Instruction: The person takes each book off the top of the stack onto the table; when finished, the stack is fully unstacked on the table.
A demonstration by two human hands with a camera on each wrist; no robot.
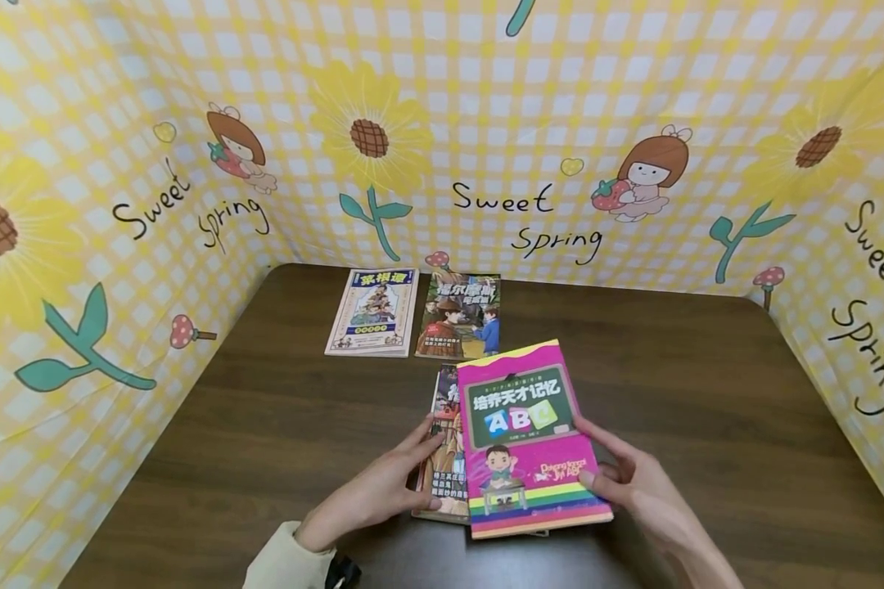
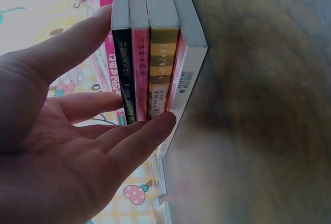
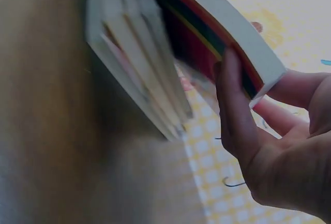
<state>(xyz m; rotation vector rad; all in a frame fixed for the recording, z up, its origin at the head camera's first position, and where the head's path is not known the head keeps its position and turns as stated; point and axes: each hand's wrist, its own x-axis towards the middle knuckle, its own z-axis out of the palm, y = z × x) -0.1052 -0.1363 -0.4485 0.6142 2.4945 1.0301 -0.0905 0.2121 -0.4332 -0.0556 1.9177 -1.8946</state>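
Observation:
My right hand (image 1: 644, 491) pinches the right edge of a pink ABC book (image 1: 519, 458), thumb on its cover and fingers beneath. In the right wrist view, this book tilts up off a stack of books (image 3: 139, 63), with a gap between them toward the hand. Several books make up the stack; their spines (image 2: 139, 74) face my left hand (image 1: 383, 487). That hand rests against the stack's left side, its fingers fairly straight along the spines and the thumb at the top one. The pink book covers most of the stack's top book (image 1: 445, 483).
Two more books lie side by side at the back: a pale one (image 1: 372, 315) on the left and a detective-style comic cover (image 1: 458, 315) on the right. A brown wooden table (image 1: 707, 393) carries everything. Yellow checked cloth (image 1: 457, 106) walls in its back and sides.

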